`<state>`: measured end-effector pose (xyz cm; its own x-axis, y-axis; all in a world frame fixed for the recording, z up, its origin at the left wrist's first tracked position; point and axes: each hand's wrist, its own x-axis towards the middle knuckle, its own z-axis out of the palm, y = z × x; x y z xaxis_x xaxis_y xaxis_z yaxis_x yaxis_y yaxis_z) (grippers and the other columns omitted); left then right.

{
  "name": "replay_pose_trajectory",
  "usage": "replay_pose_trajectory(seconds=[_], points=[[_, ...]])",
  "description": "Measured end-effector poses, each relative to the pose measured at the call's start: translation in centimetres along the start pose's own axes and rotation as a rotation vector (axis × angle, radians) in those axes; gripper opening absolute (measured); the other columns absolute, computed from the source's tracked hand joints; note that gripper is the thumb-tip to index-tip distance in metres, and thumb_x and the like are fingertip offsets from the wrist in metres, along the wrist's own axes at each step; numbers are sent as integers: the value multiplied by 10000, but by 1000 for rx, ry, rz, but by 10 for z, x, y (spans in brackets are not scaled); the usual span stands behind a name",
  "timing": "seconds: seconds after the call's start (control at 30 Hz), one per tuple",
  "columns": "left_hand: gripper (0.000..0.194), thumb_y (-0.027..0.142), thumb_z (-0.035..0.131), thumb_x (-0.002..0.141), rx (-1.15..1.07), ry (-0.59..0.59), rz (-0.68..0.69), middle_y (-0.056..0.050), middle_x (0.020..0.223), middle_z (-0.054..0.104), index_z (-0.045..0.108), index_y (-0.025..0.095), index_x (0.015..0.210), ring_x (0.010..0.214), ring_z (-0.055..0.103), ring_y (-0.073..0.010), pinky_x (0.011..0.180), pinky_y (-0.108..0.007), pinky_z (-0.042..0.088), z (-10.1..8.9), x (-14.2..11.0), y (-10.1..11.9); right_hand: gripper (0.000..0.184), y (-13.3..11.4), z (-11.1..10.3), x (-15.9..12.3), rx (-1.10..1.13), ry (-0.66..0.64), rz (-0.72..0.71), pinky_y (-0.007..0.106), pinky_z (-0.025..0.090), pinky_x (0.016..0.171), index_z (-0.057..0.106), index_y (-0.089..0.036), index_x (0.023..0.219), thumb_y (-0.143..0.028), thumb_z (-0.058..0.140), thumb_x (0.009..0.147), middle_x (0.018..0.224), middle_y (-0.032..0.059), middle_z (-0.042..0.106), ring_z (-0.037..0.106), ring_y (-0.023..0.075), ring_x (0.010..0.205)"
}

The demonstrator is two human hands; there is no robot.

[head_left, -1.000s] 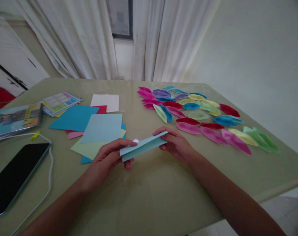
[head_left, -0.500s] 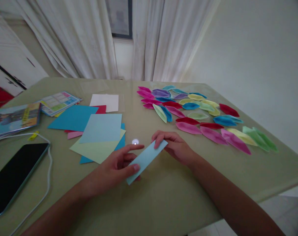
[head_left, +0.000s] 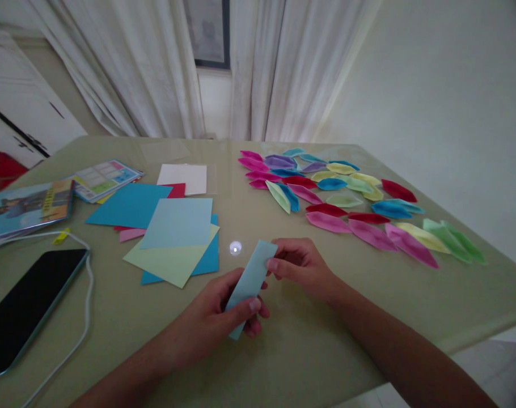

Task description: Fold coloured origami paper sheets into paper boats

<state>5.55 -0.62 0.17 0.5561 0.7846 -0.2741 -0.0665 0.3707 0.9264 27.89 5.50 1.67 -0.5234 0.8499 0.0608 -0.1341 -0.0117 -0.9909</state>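
Observation:
A light blue strip of folded paper (head_left: pixel 253 275) is held above the table, tilted with its upper end to the right. My left hand (head_left: pixel 224 309) is closed around its lower part, thumb on top and fingers underneath. My right hand (head_left: pixel 298 262) pinches the upper right edge between thumb and fingers; some of its fingertips are hidden behind the paper. Left of the hands lie loose square sheets: a pale blue sheet (head_left: pixel 179 222), a pale green sheet (head_left: pixel 173 260) and a bright blue sheet (head_left: pixel 132 205).
Several folded paper pieces (head_left: pixel 326 222) in many colours spread across the table's right side. On the left are a black phone (head_left: pixel 32 309), a white cable (head_left: pixel 88 294), a picture book (head_left: pixel 32 207) and printed cards (head_left: pixel 109 178). Behind them lies a white square (head_left: pixel 184 178).
The paper strip has turned steeper and dropped slightly. My left hand has moved right and curled its fingers beneath it; my right hand's thumb has shifted to the strip's edge.

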Motion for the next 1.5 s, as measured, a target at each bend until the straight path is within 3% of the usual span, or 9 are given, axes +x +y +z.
replay_pose_trajectory(seconds=[0.37,0.57,0.7,0.87,0.97,1.07,1.17,1.3,1.5], points=[[433,600,621,992,19,51,-14,-53,798,773,705,183,1074,491,630,-129,491,-242,488,4,2,-5,312,-7,14,-9,-202,144,-149,271,423,589,751,-190,760,-385,689,995,708,8,631,522,129,605],[398,568,616,1007,111,83,-36,-39,759,781,737,190,972,408,582,-91,412,-192,418,7,-3,-3,266,-1,17,-10,-188,-36,-79,267,443,638,794,-194,999,-451,743,955,810,7,625,590,148,713],[416,587,655,977,42,37,-86,-76,813,812,746,182,972,453,668,-133,441,-218,498,10,-3,-4,356,2,21,-12,-94,-110,47,250,397,594,749,-168,884,-500,681,994,713,-15,579,547,125,659],[440,588,650,984,-52,29,-53,-138,1046,836,743,177,1110,618,782,-180,549,-254,598,5,1,0,537,3,4,-1,-39,280,59,268,212,494,636,-170,680,-645,722,915,570,-51,387,311,92,533],[414,566,648,995,-16,26,-27,-145,1052,837,748,168,1050,698,799,-191,615,-268,624,0,3,2,577,-3,-17,14,177,595,-89,250,194,440,450,-210,604,-551,859,825,549,-78,324,269,72,486],[414,570,634,1002,31,32,-4,-151,1071,831,743,173,1040,785,802,-220,692,-320,648,-3,4,1,535,-6,-27,22,276,752,-219,215,193,394,479,-207,639,-460,937,748,542,-82,414,296,50,454],[463,558,705,961,75,88,53,-149,1364,737,699,233,1291,1136,754,-294,951,-436,630,-3,2,-2,404,2,-9,15,295,537,-42,192,245,372,591,-190,724,-433,909,775,596,-43,613,373,41,414],[588,613,597,1003,237,149,119,-101,1509,646,604,290,1495,1471,513,-346,1271,-542,347,-2,-6,0,380,16,25,-6,208,-91,177,202,402,418,732,-128,821,-495,782,909,714,28,722,534,78,451],[579,608,398,1075,260,195,142,-71,1346,752,626,281,1494,1430,540,-339,1282,-534,325,-3,-10,7,416,17,22,-11,-18,-241,160,191,400,505,814,-121,1005,-504,653,1019,709,13,700,512,82,541]])
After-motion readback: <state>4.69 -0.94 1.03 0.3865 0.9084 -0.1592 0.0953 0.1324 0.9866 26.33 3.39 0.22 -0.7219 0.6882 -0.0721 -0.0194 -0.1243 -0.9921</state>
